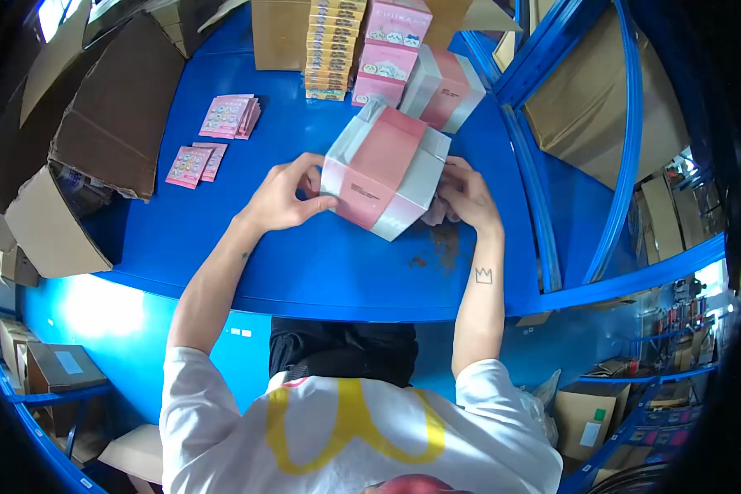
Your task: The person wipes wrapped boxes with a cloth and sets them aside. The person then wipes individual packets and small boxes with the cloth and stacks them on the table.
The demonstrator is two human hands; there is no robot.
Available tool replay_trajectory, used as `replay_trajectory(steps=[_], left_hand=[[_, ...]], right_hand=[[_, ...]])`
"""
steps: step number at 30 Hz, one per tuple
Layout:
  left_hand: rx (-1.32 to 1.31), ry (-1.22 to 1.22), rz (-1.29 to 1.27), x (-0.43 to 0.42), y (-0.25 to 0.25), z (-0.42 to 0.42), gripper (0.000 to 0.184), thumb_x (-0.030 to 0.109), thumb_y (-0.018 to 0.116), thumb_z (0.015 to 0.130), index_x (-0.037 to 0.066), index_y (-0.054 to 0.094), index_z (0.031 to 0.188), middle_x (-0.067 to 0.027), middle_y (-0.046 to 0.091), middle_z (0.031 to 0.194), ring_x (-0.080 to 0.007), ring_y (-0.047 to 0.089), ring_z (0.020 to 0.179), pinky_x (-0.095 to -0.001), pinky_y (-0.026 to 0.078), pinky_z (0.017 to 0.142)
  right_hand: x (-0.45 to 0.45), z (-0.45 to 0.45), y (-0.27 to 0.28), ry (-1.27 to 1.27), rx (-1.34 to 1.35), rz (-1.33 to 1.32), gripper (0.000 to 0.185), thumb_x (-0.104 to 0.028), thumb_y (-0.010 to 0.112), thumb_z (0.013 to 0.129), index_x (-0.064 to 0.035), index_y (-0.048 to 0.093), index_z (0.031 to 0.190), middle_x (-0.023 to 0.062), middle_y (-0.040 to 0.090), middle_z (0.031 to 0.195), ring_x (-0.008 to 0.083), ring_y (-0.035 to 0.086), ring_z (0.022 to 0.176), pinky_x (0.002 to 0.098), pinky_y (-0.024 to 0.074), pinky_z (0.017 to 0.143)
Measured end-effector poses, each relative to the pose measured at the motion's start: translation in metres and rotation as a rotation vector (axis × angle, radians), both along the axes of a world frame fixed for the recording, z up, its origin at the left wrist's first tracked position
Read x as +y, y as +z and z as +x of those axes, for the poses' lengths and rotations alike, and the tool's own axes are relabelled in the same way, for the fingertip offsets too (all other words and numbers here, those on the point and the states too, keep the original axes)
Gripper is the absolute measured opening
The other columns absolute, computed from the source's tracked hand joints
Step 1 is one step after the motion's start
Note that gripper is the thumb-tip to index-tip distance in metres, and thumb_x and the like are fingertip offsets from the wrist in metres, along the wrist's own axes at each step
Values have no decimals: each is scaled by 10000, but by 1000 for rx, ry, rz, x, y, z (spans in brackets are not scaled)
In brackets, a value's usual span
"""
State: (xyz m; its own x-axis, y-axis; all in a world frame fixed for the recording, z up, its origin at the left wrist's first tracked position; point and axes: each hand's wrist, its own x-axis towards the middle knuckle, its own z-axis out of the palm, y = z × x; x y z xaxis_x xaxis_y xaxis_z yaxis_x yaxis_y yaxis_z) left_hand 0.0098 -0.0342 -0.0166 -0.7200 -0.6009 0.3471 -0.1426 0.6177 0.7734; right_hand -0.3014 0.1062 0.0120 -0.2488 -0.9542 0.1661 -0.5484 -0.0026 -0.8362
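A white box with a wide pink band (379,169) sits tilted at an angle on the blue table (305,276). My left hand (288,198) grips its left side, thumb on the near face and fingers curled behind the edge. At the box's right side is my right hand (472,196), fingers bent and partly hidden behind the corner. A crumpled pale pinkish piece, like tissue or a cloth (438,211), shows under this hand against the box. Brown smudges (445,243) mark the table just below.
Pink sachets (226,115) lie in two small groups at the left, near an open brown carton (115,107). Behind stand a tall stack of yellow packs (333,45), stacked pink boxes (384,62) and another pink-banded white box (445,89). Blue shelf frames (543,206) rise at the right.
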Motion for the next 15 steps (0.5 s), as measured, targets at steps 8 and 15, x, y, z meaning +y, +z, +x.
replay_trajectory(steps=[8,15], left_hand=[[158,-74,12,1,-5,-5,427,282,850,770,50,595,1022,-72,627,705,-221,617,593,-288,493,570],[136,-30,12,6,-7,-5,325,225,849,767,91,559,827,-63,596,664,-218,581,556,-300,445,521]], right_hand=[[29,54,0,-18,635,-253,779,-244,820,753,-5,475,1409,194,512,1410,424,506,1267,472,252,1160],[21,102,-16,-88,291,-347,886,-243,869,716,-20,413,1442,240,524,1338,378,551,1196,441,423,1024]])
